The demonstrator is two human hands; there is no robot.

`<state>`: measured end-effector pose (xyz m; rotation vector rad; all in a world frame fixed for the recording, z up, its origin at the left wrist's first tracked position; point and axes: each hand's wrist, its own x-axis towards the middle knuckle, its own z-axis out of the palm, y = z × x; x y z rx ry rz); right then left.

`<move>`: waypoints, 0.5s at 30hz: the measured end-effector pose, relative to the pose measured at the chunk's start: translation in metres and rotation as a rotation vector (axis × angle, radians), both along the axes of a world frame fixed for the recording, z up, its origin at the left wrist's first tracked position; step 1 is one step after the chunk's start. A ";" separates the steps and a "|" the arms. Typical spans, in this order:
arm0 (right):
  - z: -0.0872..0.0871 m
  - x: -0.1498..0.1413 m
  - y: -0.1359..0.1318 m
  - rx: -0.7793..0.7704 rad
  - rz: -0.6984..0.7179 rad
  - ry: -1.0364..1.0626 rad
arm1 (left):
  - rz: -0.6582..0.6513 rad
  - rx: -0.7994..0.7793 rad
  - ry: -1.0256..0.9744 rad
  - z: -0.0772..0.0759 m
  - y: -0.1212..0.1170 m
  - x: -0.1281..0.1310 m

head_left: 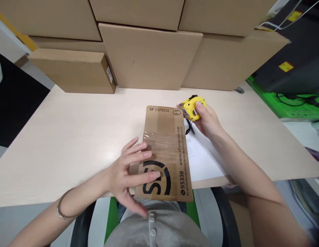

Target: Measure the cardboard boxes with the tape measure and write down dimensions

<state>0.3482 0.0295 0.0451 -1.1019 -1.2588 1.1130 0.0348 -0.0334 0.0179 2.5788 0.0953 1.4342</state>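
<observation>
A brown SF Express cardboard box (166, 151) lies near the table's front edge, its near end jutting out toward my lap. Clear tape runs across its top, over black print. Fingers spread, my left hand (127, 171) is over the box's left side; it grips nothing, and I cannot tell whether the fingertips touch the cardboard. My right hand (207, 118) is closed around a yellow tape measure (192, 107) at the box's far right corner. A black cord (189, 127) hangs from the tape measure.
White paper (201, 157) lies right of the box, partly under it. Large cardboard boxes (149, 56) stack along the table's back, with a smaller box (74, 72) at the left. Dark equipment with cables (282, 65) stands to the right. Chair armrests (223, 212) flank my lap.
</observation>
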 end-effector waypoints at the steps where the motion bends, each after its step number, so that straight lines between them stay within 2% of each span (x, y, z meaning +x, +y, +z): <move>1: 0.000 -0.002 -0.002 -0.027 0.021 0.023 | 0.024 0.006 -0.003 -0.003 0.000 0.001; 3: 0.005 -0.002 -0.008 -0.011 -0.002 0.039 | 0.029 -0.043 -0.106 -0.010 0.003 0.002; 5: 0.016 0.003 -0.018 0.065 -0.093 -0.007 | 0.013 -0.196 -0.290 -0.015 0.004 0.001; 7: 0.026 0.011 -0.031 0.135 -0.183 -0.118 | 0.075 -0.501 -0.464 -0.013 0.001 0.002; 10: 0.033 0.018 -0.050 0.114 -0.258 -0.291 | 0.371 -1.070 -0.618 -0.003 -0.005 0.006; 12: 0.031 0.015 -0.060 0.041 -0.251 -0.379 | 0.481 -1.257 -0.678 0.006 -0.004 0.010; 13: 0.028 0.012 -0.064 -0.002 -0.225 -0.411 | 0.463 -1.328 -0.695 0.009 -0.003 0.012; 15: 0.021 0.003 -0.069 -0.078 -0.159 -0.433 | 0.345 -1.454 -0.707 0.012 0.002 0.013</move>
